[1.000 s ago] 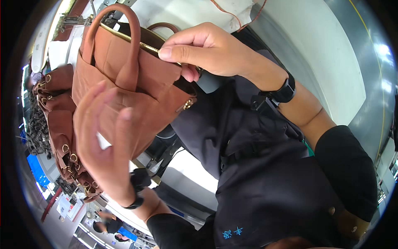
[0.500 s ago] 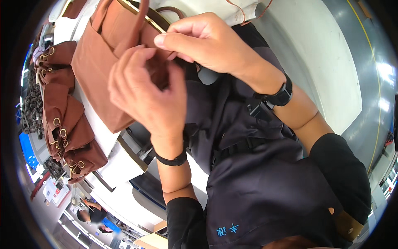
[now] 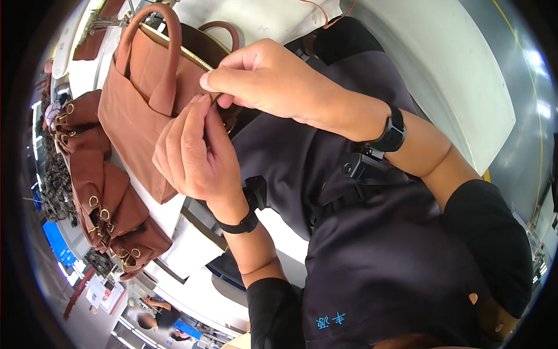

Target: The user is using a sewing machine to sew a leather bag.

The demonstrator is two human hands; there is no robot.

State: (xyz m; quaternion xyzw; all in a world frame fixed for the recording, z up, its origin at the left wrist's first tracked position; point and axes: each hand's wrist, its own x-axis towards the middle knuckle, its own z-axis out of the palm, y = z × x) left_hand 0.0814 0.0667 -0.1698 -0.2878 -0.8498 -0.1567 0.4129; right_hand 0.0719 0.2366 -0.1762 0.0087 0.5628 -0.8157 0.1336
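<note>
A brown handbag (image 3: 131, 125) leans at the upper left of my lap, with two rolled handles (image 3: 174, 43) and a gold-toothed zipper (image 3: 195, 57) along its opening. My right hand (image 3: 276, 84) pinches the near end of that zipper between thumb and fingers. Just below it, my left hand (image 3: 200, 154) has its thumb and fingertips together at a small brown tab (image 3: 215, 98) that shows between the two hands. Fingers hide most of the zipper end, and I cannot make out the tab fully.
Several brown bags with gold rings (image 3: 110, 195) lie along the left on a white table (image 3: 174, 256). Metal machine parts (image 3: 110, 22) stand beyond the handbag. A pale curved panel (image 3: 430, 75) borders my right side. Far off at the lower left is another person (image 3: 165, 317).
My left hand's thumb and fingers have closed from a wide curve to a pinch beside my right fingertips. The handbag and both hands sit lower in the picture, and more of the handles shows.
</note>
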